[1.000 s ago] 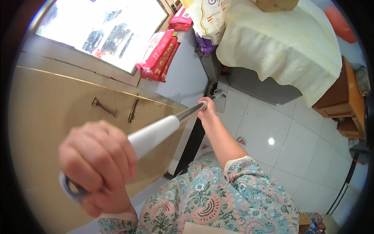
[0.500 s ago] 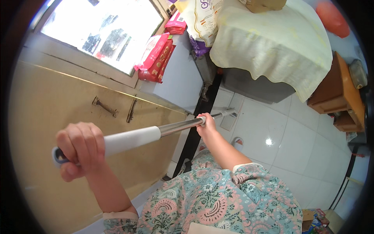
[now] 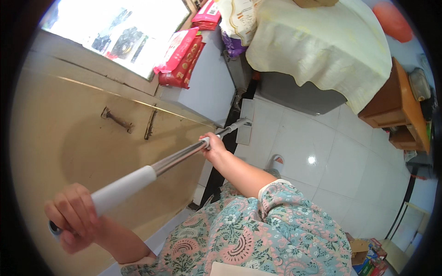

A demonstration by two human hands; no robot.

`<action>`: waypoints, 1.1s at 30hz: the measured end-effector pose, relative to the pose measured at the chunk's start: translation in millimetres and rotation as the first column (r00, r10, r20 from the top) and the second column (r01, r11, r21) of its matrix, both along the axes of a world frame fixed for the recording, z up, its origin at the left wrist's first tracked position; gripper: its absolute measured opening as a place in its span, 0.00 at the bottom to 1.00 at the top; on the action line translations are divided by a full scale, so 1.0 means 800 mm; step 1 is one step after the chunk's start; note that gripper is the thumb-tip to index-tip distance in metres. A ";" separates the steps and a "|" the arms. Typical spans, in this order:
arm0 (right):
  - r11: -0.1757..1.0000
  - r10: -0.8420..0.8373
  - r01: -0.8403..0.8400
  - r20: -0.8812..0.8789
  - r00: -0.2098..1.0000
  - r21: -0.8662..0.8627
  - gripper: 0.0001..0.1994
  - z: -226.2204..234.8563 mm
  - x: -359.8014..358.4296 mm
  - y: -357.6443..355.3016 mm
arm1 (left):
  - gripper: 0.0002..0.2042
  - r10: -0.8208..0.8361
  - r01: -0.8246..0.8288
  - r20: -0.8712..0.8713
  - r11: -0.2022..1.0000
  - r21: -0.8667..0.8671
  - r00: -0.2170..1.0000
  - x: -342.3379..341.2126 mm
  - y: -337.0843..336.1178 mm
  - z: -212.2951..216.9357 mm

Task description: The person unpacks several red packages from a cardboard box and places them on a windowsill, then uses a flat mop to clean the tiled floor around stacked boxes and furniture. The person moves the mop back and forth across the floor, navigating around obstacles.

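Left hand (image 3: 73, 216): fingers curled tight around the white grip at the near end of a mop handle (image 3: 177, 156). Right hand (image 3: 212, 146): clenched around the metal shaft of the same handle, farther down, arm stretched out ahead. The handle runs on a slant from lower left up toward the middle of the view, white grip first, then bare metal, then a grey joint.

Mop head (image 3: 245, 122): flat, pale, rectangular, lying on the white tiled floor (image 3: 340, 161) at the far end of the handle, just beside the dark gap between a beige cabinet (image 3: 60, 138) and a low grey unit.

Cabinet front shows two dark metal pulls (image 3: 117, 119). Above it, a bright window (image 3: 115, 32). Red packets (image 3: 179, 57) lie on a white box-shaped top near the window. A cream cloth (image 3: 322, 46) covers the grey unit. Wooden shelf unit (image 3: 396, 110) stands at the right. The person wears a floral patterned garment (image 3: 258, 234), seen at the lower edge.
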State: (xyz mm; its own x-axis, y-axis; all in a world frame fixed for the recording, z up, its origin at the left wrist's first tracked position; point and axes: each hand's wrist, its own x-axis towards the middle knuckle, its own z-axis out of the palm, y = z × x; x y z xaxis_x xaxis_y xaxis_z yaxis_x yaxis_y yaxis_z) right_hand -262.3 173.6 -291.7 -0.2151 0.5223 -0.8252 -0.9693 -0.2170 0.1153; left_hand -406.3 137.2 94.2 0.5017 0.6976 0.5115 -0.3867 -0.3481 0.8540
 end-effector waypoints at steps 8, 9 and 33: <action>0.984 -0.178 0.178 0.151 0.972 0.009 0.06 -0.018 0.060 -0.014 | 0.13 -0.148 0.157 0.122 0.985 -0.067 0.981 0.020 0.053 -0.030; 0.975 -0.216 0.221 0.198 0.956 -0.004 0.06 -0.028 0.082 -0.020 | 0.13 -0.154 0.175 0.163 0.977 -0.119 0.974 0.033 0.059 -0.047; 0.966 -0.247 0.257 0.178 0.953 -0.036 0.05 -0.007 0.074 -0.035 | 0.13 -0.088 0.112 0.263 0.991 -0.076 0.961 -0.001 0.048 -0.042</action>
